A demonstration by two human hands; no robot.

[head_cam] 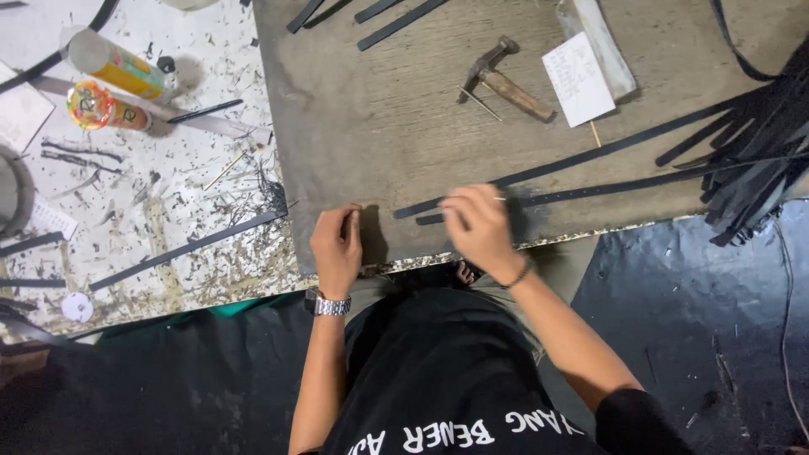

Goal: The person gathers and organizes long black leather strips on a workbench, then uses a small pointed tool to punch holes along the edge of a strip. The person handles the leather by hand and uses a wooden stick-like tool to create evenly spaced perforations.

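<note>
head view: person looks straight down at a worn wooden board (404, 126) used as the counter, hands at its near edge.

left hand (337, 248): flat on the board edge, fingers curled down near the left end of a short black strap (421, 208). grip state: cannot tell if it pinches anything, looks like pressing only. metal wristwatch (327, 305) on that wrist.

right hand (476, 227): blurred, over the near ends of two black straps. fingers bent narrow around something thin and pale at the fingertips, maybe a nail or pin; too blurred to be sure. dark band (518, 275) on that wrist.

long black strap (607, 187) runs from under the right hand out to the right, joining a bundle of black strips (758, 160) hanging off the board's right side. another strap lies parallel just above it.

further up the board: hammer (506, 80) with wooden handle, a thin nail (480, 103) just beside its head, a white paper slip (578, 80) leaning on a wooden block (602, 42).

left of the board: floor littered with scraps, two cylindrical cans (114, 84) lying on their sides, a black strap (185, 250) lying diagonal.
</note>
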